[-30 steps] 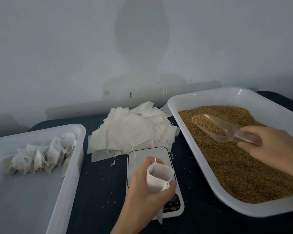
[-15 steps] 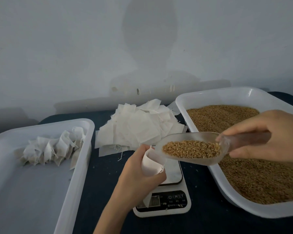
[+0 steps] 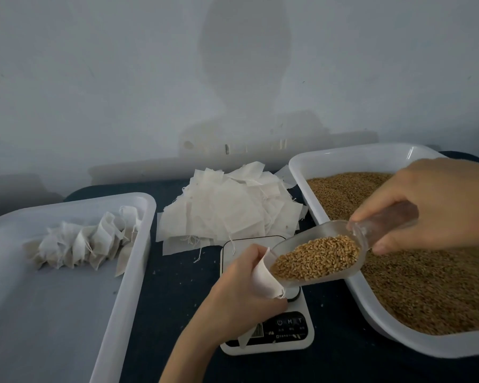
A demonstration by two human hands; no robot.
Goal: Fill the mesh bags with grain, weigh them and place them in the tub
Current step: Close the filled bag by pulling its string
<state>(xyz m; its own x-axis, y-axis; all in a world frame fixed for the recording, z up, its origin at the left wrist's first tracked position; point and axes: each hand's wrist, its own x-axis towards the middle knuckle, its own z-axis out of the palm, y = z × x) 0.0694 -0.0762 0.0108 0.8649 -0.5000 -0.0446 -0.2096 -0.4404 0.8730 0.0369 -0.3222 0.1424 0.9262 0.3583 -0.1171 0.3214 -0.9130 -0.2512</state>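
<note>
My left hand [image 3: 241, 294] grips an open white mesh bag [image 3: 264, 280] above the white kitchen scale [image 3: 285, 331]. My right hand [image 3: 432, 203] holds the handle of a clear plastic scoop [image 3: 315, 258] loaded with brown grain; the scoop's lip touches the bag's mouth. To the right stands a white tray [image 3: 343, 156] full of grain [image 3: 426, 286]. At the left is a white tub [image 3: 127, 266] holding several filled bags [image 3: 86, 241] in a row.
A loose heap of empty mesh bags [image 3: 227, 205] lies on the dark tablecloth [image 3: 177, 286] behind the scale. A grey wall rises close behind the table. Stray grains dot the cloth between tub and scale.
My right hand lifted the loaded scoop out of the grain tray and carried it left to the bag. My left hand raised the bag slightly to meet the scoop's lip.
</note>
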